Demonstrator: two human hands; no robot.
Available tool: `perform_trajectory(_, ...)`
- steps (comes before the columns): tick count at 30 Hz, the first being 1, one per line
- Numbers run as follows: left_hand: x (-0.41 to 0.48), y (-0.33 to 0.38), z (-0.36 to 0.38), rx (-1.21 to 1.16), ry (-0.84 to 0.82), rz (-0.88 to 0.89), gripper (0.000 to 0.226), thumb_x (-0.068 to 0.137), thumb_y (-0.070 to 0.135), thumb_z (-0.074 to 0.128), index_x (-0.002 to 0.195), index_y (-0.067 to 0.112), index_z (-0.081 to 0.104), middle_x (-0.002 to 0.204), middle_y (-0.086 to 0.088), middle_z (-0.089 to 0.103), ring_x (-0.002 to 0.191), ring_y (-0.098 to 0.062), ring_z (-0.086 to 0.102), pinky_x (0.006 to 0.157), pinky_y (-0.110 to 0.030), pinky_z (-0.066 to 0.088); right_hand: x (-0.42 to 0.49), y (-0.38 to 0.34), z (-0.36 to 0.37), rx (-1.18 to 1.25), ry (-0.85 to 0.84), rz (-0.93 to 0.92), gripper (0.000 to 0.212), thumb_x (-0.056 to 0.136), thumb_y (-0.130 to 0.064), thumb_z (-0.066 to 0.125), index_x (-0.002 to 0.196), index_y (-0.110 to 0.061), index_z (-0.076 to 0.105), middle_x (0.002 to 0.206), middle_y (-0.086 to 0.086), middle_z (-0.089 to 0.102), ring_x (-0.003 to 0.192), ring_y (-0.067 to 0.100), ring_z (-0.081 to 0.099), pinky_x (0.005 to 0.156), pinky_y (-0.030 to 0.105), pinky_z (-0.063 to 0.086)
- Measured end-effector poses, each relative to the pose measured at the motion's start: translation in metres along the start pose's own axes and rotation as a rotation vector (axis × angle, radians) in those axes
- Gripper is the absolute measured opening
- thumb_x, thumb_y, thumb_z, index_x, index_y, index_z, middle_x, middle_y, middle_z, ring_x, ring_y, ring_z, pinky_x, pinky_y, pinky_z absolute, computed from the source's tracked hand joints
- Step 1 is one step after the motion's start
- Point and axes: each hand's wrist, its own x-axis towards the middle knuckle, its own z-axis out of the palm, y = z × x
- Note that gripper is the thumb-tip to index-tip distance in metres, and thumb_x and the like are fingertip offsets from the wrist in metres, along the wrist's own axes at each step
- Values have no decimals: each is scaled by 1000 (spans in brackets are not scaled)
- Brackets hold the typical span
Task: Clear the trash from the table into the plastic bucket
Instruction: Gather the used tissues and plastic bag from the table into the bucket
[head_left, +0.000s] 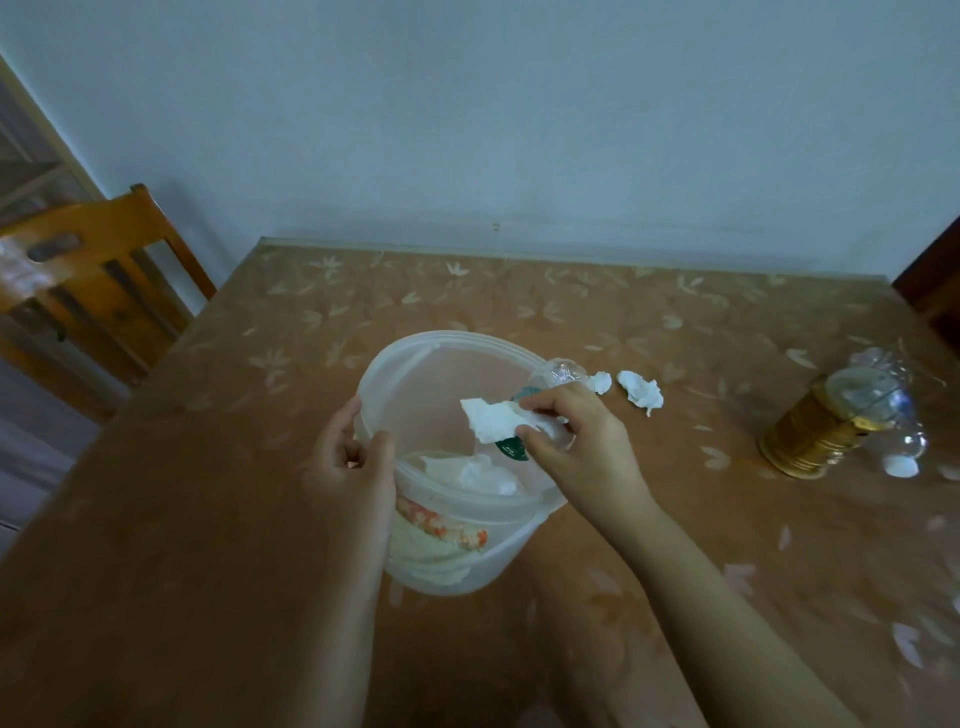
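A translucent plastic bucket (441, 358) stands on the table in front of me, with white tissue and an orange-and-cream wrapper inside. My left hand (350, 467) grips its near-left rim. My right hand (582, 441) hovers over the bucket's right rim, holding a crumpled white tissue (493, 421) together with a clear plastic bottle (558, 374) that has a green label. Two crumpled white tissues lie on the table just right of the bucket, a small one (601, 382) and a larger one (641, 391).
A crushed clear bottle with a gold label (831, 415) lies at the right of the table (208, 519). A wooden chair (98, 270) stands at the left. A wall runs behind the table's far edge.
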Motion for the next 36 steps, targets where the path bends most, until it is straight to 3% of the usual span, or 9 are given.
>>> perform_trajectory(2,0,1,3,-19,-8,6,37,77,17,59,106,40,60,63,6,52,48,0,49,47,-19,46,0,1,-1,-29,-14,-39,19,77,-12,67,96,-14,66,95,-6,60,90,5,52,77,1,33)
perform_trajectory(6,3,4,7,-18,-27,2,38,79,15,59,103,44,58,65,2,51,51,-5,49,48,-21,46,1,11,-8,-14,35,-48,16,78,-12,67,94,-15,68,94,-5,62,86,0,54,76,1,35)
perform_trajectory(10,11,6,12,-1,3,-17,39,78,16,59,112,35,60,65,3,53,52,-3,51,54,-24,49,10,34,-18,39,86,79,11,80,-17,64,90,-21,67,91,-9,62,83,-7,54,70,-1,35)
perform_trajectory(14,22,5,18,6,60,-29,39,75,24,59,111,40,59,68,5,55,57,-3,56,60,-26,50,25,69,-25,13,123,221,14,80,-19,63,93,-18,66,94,-6,64,81,-3,54,68,6,37)
perform_trajectory(20,39,0,29,-79,171,-28,41,69,26,59,109,35,61,71,9,60,56,2,59,53,-19,49,48,123,-13,-41,1,333,21,82,-18,61,102,-13,64,107,2,64,90,11,55,77,22,34)
perform_trajectory(25,49,-6,35,-81,201,-46,35,65,33,60,95,51,61,66,11,61,55,-2,61,48,-17,46,68,159,7,-66,-49,359,24,81,-17,61,105,-10,63,108,6,63,90,12,53,76,25,35)
perform_trajectory(32,59,-8,40,-73,223,-47,33,67,29,62,93,49,63,69,22,66,58,-4,63,46,-18,46,91,203,33,-155,-52,301,22,76,-17,62,97,-12,64,103,11,59,104,30,53,80,31,38)
perform_trajectory(36,64,-4,44,-80,247,-48,32,69,25,63,90,49,64,67,22,66,55,-1,63,47,-17,48,101,224,44,-235,-126,291,39,78,-24,64,113,-10,59,118,11,58,115,29,47,90,33,36)
